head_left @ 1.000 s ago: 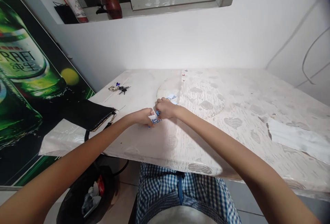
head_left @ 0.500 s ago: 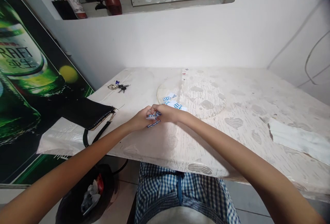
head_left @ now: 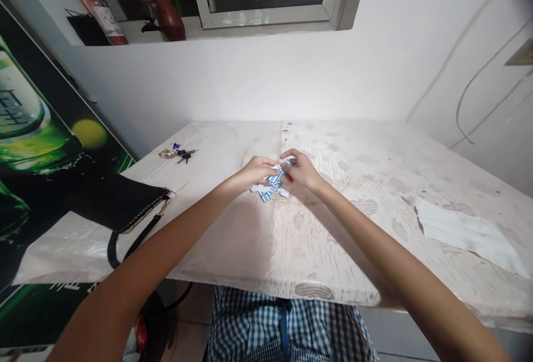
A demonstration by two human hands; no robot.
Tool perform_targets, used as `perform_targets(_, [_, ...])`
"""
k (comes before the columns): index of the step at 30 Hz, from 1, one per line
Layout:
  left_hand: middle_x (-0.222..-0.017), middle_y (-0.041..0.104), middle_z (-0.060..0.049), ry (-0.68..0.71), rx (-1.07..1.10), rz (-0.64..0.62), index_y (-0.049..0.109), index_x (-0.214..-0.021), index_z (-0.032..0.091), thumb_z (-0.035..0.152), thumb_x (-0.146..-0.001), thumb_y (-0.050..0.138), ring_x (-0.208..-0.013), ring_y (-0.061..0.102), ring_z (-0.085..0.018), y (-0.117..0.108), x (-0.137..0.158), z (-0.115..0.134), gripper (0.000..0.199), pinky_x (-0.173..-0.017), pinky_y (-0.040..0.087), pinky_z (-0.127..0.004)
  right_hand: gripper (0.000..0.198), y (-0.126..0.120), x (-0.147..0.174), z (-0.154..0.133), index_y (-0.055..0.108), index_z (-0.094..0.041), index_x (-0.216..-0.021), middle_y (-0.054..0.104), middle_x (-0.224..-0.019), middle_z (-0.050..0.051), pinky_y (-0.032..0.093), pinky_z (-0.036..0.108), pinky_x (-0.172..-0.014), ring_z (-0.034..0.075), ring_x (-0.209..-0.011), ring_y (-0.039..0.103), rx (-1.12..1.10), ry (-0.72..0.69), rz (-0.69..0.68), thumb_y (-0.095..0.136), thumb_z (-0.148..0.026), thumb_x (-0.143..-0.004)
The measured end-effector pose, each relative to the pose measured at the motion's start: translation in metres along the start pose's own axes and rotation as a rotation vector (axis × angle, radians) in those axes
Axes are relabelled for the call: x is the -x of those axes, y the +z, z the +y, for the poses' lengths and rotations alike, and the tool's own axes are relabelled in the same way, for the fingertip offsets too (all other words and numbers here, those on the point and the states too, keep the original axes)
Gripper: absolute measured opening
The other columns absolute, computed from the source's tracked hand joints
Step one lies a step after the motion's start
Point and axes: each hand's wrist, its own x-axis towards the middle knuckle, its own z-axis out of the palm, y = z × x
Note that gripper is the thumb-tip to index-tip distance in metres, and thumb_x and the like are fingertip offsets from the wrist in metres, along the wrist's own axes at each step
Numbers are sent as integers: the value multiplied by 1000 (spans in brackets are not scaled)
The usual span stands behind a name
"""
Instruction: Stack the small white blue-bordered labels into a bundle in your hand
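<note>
Over the middle of the table, my left hand (head_left: 259,171) is closed on small white cards (head_left: 273,177) printed with blue lines. My right hand (head_left: 301,170) is close beside it, thumb and fingers pinching a blue-and-white card (head_left: 287,163). The two hands nearly meet, and their fingers hide part of what they hold. Just below them, several loose cards (head_left: 265,194) of the same kind lie scattered and overlapping on the table. What is printed on the cards is too small to read.
A bunch of keys (head_left: 185,155) lies at the table's back left. A black bag (head_left: 139,201) with a strap rests on the left edge. On the right lies a white cloth (head_left: 466,231). Bottles, one of them red (head_left: 170,16), stand on the window sill.
Both hands have moved away from me and rightward, from beside the loose cards to above them. They were pressed together around several cards and are now slightly apart. The view has also shifted.
</note>
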Motion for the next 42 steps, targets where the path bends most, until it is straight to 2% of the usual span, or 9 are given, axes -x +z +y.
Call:
perform_targets(5, [-95, 60, -5, 1, -108, 57, 56, -103, 12, 30, -86, 54, -78, 59, -14, 27, -55, 22, 25, -67, 52, -31, 20, -29, -13, 29, 54, -11, -99, 54, -71, -2, 43, 18, -44, 6, -48, 49, 14, 58, 328, 49, -29, -93])
perform_targets(10, [-104, 58, -8, -6, -238, 115, 52, -111, 14, 34, -87, 51, -85, 59, -17, 38, -84, 21, 31, -72, 52, -35, 25, -37, -20, 43, 53, -12, -107, 59, -85, 3, 50, 25, -56, 11, -63, 58, 57, 112, 416, 46, -32, -94])
perform_targets(15, [-113, 55, -9, 69, -446, 182, 53, -112, 14, 36, -86, 52, -98, 56, -21, 16, -89, 14, 34, -83, 47, -42, 28, -44, -22, 48, 53, -14, -114, 56, -109, 9, 49, 39, -79, 19, -92, 58, 195, 63, 436, 48, -31, -93])
perform_targets(20, [-120, 51, -10, 25, -664, 161, 51, -115, 15, 33, -86, 52, -104, 53, -23, -29, -67, 4, 34, -87, 45, -45, 40, -48, -10, 45, 42, -16, -128, 35, -136, 12, 25, 54, -101, 30, -125, 33, 410, 18, 495, 48, -31, -92])
perform_targets(23, [-109, 57, -7, -57, -744, 9, 56, -106, 13, 33, -85, 54, -95, 57, -21, -50, -48, -4, 29, -82, 48, -41, 40, -36, 0, 33, 40, -15, -129, 34, -136, 12, 23, 54, -101, 30, -125, 32, 502, -53, 415, 47, -30, -92])
perform_targets(26, [-109, 56, -8, -82, -786, -67, 56, -105, 13, 32, -85, 55, -95, 56, -20, -56, -35, -9, 27, -82, 48, -40, 28, -9, 13, 19, 53, -14, -114, 53, -115, 9, 39, 44, -91, 22, -104, 51, 554, -186, 162, 47, -31, -93])
perform_targets(29, [-109, 55, -8, -95, -787, -80, 55, -106, 14, 32, -85, 54, -94, 56, -19, -52, -29, -10, 28, -80, 48, -39, 30, 22, 27, 14, 57, -13, -104, 56, -108, 8, 41, 42, -87, 22, -100, 53, 618, -270, -32, 55, -37, -87])
perform_targets(35, [-99, 58, -6, -169, -687, -103, 55, -106, 13, 33, -86, 53, -82, 58, -16, -43, -28, -11, 28, -71, 51, -34, 54, 47, 34, 21, 47, -13, -121, 47, -123, 12, 32, 48, -96, 29, -117, 39, 692, -276, -46, 60, -45, -80])
perform_targets(42, [-101, 59, -5, -168, -599, -123, 57, -104, 12, 35, -85, 54, -86, 59, -19, -36, -26, -16, 29, -73, 51, -35, 55, 50, 29, 22, 42, -15, -126, 49, -117, 10, 37, 45, -91, 27, -110, 45, 649, -260, 12, 59, -43, -81])
